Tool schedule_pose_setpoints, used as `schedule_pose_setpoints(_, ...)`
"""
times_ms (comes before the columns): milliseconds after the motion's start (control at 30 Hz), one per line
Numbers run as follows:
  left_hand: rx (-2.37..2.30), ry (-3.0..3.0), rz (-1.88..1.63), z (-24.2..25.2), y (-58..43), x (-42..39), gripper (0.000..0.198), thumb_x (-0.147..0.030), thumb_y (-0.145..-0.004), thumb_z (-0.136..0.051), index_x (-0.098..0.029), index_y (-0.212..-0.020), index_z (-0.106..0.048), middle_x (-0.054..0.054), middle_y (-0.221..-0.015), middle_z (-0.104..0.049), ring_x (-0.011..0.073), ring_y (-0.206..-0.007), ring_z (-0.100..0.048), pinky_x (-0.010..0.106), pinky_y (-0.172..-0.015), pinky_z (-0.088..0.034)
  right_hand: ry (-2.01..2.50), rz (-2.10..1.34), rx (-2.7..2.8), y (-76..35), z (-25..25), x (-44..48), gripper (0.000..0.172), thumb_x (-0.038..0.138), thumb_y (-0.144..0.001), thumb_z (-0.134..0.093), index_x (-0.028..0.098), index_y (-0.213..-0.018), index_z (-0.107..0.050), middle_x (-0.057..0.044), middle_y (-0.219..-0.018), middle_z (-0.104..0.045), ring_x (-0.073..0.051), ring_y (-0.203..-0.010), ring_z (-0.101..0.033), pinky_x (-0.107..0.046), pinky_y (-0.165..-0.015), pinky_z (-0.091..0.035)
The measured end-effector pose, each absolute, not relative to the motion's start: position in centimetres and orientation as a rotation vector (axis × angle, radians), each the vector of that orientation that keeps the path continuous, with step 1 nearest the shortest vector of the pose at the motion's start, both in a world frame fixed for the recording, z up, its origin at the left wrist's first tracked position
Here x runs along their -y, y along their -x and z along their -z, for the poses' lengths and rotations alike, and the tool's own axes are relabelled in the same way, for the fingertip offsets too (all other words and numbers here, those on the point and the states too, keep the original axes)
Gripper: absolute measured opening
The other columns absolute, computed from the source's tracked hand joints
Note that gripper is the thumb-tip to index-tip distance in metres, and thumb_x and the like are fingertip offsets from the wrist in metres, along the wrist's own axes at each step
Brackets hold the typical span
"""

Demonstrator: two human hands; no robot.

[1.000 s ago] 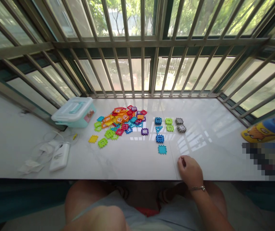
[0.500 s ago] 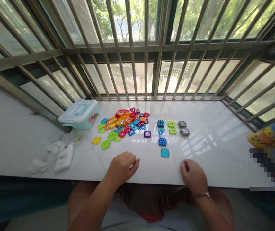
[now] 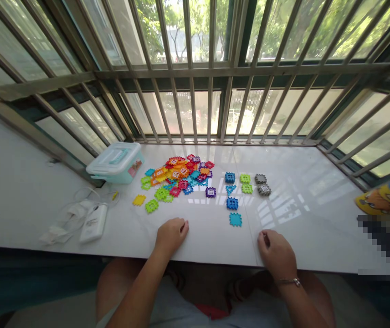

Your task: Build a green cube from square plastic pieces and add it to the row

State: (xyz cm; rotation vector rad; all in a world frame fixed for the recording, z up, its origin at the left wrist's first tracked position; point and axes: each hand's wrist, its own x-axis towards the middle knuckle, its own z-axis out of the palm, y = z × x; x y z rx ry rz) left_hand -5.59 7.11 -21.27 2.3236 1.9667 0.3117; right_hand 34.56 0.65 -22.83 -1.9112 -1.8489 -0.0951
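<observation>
My left hand [image 3: 171, 236] rests curled on the white tabletop near its front edge, below the heap of coloured interlocking plastic tiles [image 3: 177, 173]. My right hand [image 3: 276, 253] lies at the front edge further right, in a loose fist; nothing shows in either hand. Between and beyond the hands is a column of blue pieces: a light blue square tile [image 3: 235, 219], a blue window tile stack [image 3: 232, 203], a blue triangle [image 3: 230, 190] and another blue stack [image 3: 229, 177]. Beside them lie green tiles [image 3: 246, 188] and grey tiles [image 3: 264, 189]. A purple window tile [image 3: 210, 192] sits apart.
A lidded mint-green box [image 3: 116, 163] stands at the back left. In front of it are a white power bank [image 3: 93, 223] and a tangled white cable [image 3: 67, 218]. A yellow and blue container [image 3: 386, 197] is at the right. Metal window bars [image 3: 229, 70] close off the back.
My left hand has drawn slightly left, and its thumb has closed in against the fingers. My right hand stays about where it was. The view has shifted a little; the tiles stay in place.
</observation>
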Motion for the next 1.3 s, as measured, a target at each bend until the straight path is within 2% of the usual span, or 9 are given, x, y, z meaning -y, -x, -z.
schedule_pose_setpoints(1300,-1.981,-2.308,-0.297,21.22,5.55,-7.10,0.040,-0.039,-0.109,-0.045,-0.023,-0.078,-0.062,0.005,-0.084,-0.071,0.0211,-0.082,-0.064,0.033,-0.070,-0.034,1.905,0.110,1.858,-34.51,22.62,-0.65,0.021,0.036,-0.104,-0.053,0.023,-0.091,-0.065,-0.006,-0.081,-0.068,-0.025,-0.078,-0.060,-0.037,-0.077,-0.040)
